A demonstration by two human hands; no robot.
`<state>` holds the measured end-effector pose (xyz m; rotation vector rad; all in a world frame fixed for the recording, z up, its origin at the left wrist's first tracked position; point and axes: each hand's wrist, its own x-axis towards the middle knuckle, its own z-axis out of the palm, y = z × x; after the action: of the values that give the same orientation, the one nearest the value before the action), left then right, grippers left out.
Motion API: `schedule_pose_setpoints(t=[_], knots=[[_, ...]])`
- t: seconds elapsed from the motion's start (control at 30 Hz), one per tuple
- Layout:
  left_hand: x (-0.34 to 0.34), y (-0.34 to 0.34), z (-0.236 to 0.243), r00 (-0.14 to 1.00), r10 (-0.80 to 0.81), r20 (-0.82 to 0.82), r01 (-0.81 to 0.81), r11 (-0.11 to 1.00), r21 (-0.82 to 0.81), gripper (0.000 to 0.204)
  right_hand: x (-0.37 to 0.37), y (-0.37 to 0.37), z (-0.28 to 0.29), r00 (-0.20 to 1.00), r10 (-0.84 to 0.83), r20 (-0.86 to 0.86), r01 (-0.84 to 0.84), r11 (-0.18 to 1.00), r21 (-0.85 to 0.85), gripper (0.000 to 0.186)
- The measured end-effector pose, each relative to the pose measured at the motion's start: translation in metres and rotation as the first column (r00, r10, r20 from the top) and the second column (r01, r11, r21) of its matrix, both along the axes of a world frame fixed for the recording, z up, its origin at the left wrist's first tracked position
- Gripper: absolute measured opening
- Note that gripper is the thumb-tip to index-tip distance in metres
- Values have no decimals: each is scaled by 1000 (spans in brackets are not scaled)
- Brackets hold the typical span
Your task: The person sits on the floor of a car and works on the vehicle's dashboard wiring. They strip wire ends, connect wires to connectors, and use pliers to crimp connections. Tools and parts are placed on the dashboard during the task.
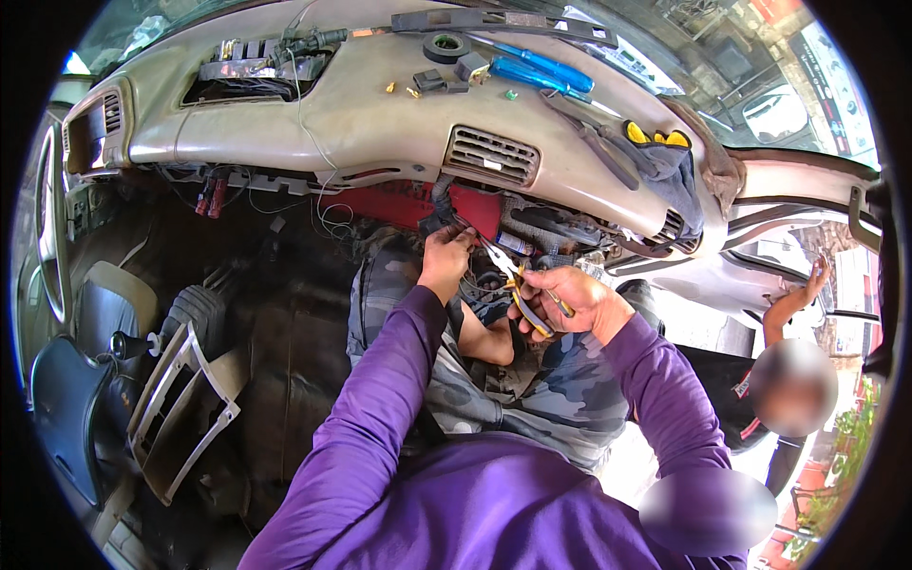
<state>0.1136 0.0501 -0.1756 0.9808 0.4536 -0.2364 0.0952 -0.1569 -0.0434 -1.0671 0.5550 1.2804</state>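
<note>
My left hand [445, 258] is closed in a pinch on a thin wire below the dashboard. A dark wrapped wiring bundle [441, 204] hangs just above its fingers. In my right hand [581, 296] is a pair of long-nose pliers [502, 258] with yellow and black handles. The jaws point up and left, with their tips close to my left fingertips. Whether the tips grip the wire is too small to tell. Both hands are above my lap, over camouflage trousers [560, 408].
On the beige dashboard [380, 95] lie blue screwdrivers [541, 76], a black tape roll [445, 46], small black blocks [442, 82], dark-handled pliers [594, 138] and grey-yellow gloves [670, 176]. A red sheet [399, 201] is underneath. A trim frame [185, 418] leans left. Another person [731, 399] is outside, right.
</note>
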Motion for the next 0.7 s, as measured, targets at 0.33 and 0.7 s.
schedule_pose_setpoints(t=[0.33, 0.7], knots=[[2, 6, -5, 991, -62, -120, 27, 961, -274, 10, -22, -18, -31, -227, 972, 55, 533, 171, -829, 32], [-5, 5, -2, 986, -61, -158, 6, 946, -325, 11, -6, -30, -51, -382, 923, -31, 605, 225, -764, 31]])
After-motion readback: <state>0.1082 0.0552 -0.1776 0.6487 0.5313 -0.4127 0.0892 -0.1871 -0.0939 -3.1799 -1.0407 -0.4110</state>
